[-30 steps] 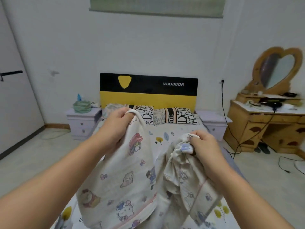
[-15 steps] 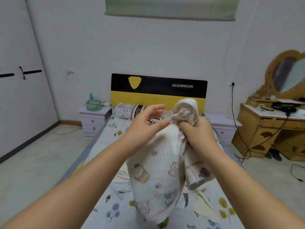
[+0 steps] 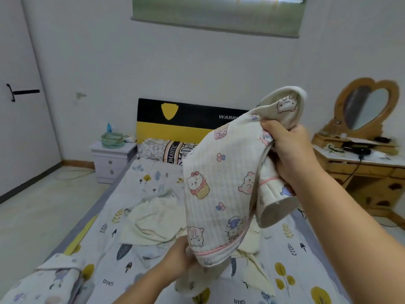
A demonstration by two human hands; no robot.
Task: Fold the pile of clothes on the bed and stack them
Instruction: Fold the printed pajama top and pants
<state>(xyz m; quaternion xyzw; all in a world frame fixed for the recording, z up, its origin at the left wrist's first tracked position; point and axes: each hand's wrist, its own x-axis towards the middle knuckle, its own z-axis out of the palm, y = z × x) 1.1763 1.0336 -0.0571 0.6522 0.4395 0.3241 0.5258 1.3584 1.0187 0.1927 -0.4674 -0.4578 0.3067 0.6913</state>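
R hand point(image 3: 291, 150) grips cartoon-print garment point(image 3: 221, 183) up high over bed point(image 3: 131, 216), L hand point(image 3: 182, 257) pinching its pink-trimmed hem; pull both taut & level w/ seams aligned before folding.

Single head-worn view, from the bed's point(image 3: 135, 194) foot, facing the headboard point(image 3: 186, 119), angled slightly down, close above both gripping hands.

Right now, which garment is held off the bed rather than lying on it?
The cartoon-print garment, gripped by the right hand and left hand. The pale yellow garment and folded printed piece lie on the bed.
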